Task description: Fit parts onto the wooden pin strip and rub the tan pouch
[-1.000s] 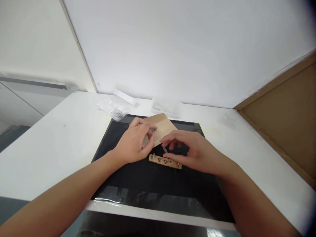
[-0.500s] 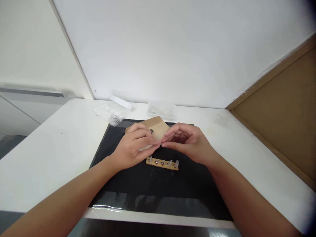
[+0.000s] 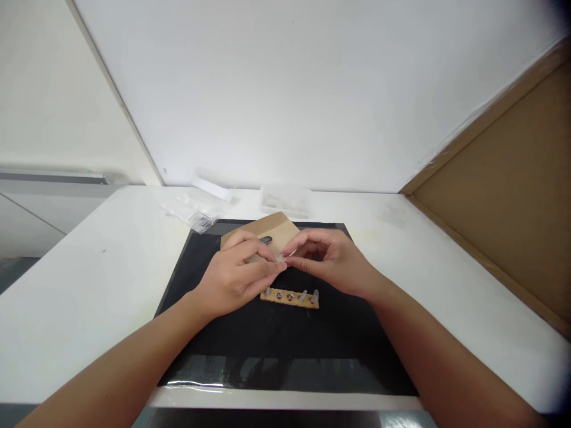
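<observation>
My left hand [image 3: 241,270] and my right hand [image 3: 332,261] meet above the black mat, thumbs and fingers pinched. Between the fingertips is a small translucent piece [image 3: 282,258], mostly covered; its kind is too small to tell. Just below lies a narrow tan strip [image 3: 295,301] with several shiny round studs, some carrying upright or leaning clear plastic sleeves. Behind the fingers sits a brown sheet [image 3: 277,224], like card or paper, partly hidden by my left hand. On it, a dark rounded object [image 3: 266,240] shows beyond the left knuckles.
The black mat [image 3: 285,339] covers the front of the white table [image 3: 89,285]. Toward the back are a clear plastic bag [image 3: 196,214], a white strip [image 3: 213,188] and a translucent box [image 3: 285,201]. A brown framed panel [image 3: 499,172] stands at the right.
The view has shifted slightly. Both hands stay pinched together; the translucent piece between the fingertips shows more now, and more of the dark object behind the left hand is visible.
</observation>
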`<action>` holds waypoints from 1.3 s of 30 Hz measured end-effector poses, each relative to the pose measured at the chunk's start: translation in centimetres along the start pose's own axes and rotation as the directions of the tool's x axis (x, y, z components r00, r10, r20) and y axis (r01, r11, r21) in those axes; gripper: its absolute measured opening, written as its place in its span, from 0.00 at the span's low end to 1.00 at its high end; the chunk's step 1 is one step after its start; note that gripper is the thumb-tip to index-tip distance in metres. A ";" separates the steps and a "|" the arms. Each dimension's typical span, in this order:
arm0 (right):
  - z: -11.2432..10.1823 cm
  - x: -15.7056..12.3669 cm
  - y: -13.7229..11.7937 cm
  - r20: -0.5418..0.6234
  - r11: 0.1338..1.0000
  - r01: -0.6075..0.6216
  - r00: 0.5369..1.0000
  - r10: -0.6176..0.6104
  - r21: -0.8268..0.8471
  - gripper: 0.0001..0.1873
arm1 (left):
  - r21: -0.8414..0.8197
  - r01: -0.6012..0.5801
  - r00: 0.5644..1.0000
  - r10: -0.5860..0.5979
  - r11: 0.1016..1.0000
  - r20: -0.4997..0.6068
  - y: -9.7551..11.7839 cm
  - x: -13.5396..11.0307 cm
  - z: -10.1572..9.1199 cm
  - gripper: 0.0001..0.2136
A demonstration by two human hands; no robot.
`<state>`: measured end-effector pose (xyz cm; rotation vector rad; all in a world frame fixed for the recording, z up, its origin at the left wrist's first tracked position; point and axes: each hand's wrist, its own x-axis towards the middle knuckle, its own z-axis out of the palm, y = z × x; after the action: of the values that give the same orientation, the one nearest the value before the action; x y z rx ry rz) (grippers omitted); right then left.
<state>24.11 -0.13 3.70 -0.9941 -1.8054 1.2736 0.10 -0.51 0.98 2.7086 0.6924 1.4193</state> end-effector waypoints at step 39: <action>1.9 -1.7 -1.6 0.050 0.930 -0.199 0.973 0.225 -0.310 0.24 | 0.081 -0.146 0.981 0.133 0.986 0.144 -1.8 0.1 -1.3 0.05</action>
<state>22.92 -2.79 4.56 -1.3539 -2.0459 1.2008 -1.54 0.85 1.42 2.9452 0.5832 1.2368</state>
